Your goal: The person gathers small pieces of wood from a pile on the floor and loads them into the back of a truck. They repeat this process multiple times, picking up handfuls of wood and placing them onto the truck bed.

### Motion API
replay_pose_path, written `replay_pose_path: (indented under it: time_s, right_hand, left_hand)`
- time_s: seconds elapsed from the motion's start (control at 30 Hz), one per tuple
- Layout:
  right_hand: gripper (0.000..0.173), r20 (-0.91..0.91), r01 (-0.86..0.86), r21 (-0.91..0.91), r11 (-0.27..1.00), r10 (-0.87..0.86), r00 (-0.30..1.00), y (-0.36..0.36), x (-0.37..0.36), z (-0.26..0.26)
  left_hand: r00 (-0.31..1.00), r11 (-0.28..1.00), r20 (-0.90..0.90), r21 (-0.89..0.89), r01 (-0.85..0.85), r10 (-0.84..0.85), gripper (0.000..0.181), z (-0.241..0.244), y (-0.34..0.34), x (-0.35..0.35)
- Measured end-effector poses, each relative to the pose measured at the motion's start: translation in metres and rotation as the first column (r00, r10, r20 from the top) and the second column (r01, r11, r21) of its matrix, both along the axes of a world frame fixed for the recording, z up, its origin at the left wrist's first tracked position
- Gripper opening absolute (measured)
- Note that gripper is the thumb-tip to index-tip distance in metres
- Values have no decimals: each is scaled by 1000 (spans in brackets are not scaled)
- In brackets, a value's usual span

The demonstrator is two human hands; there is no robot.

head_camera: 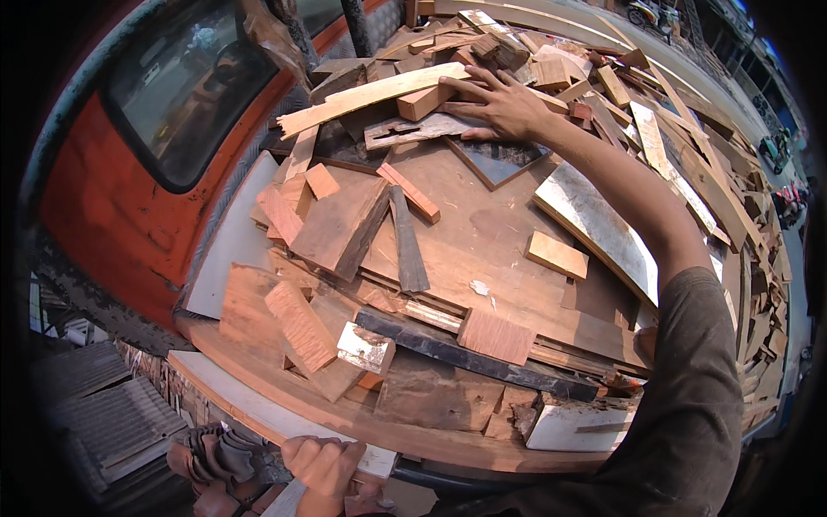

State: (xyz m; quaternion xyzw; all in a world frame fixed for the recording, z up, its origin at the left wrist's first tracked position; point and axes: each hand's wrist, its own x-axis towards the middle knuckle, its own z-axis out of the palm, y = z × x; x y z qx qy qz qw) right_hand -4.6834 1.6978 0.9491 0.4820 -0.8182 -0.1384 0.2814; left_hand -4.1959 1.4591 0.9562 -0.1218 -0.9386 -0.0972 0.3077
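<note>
My left hand (325,462) is closed over the end of a white-faced board (278,407) along the near side of the load. Across the pile, my right hand (501,103) reaches out with its fingers spread. Its fingertips lie at the end of a long pale plank (381,90), beside a short reddish wood block (423,102). Under that hand is a weathered white strip of wood (413,130) with a dark split. A framed dark panel (497,158) shows just below it. I cannot see whether the palm rests on the wood.
An orange truck cab (116,213) stands to the left. Offcuts cover a brown sheet (465,226), with a dark thick block (342,226) and a black strip (478,355). Heaped scrap wood (698,155) rises at right. Roof tiles (216,459) lie below; motorcycles (652,16) stand beyond.
</note>
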Motion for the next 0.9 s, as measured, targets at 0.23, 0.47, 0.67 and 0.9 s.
replay_pose_path:
  time_s: [0.23, 0.47, 0.67, 0.9]
  right_hand:
    - [53, 25, 147, 120, 982, -151, 988, -10, -28, 0]
    - [48, -262, 143, 28, 989, -131, 956, -14, -95, 21]
    - [39, -287, 321, -16, 947, -312, 906, -27, -124, 37]
    - [66, 45, 374, 97, 922, -380, 924, -26, -48, 38]
  left_hand:
    - [983, 999, 179, 46, 22, -30, 36, 13, 1, 23]
    - [941, 988, 303, 36, 147, -151, 32, 27, -10, 30]
    - [993, 997, -89, 11, 76, -75, 38, -4, -6, 19]
    - [991, 996, -130, 84, -14, 25, 25, -9, 2, -4]
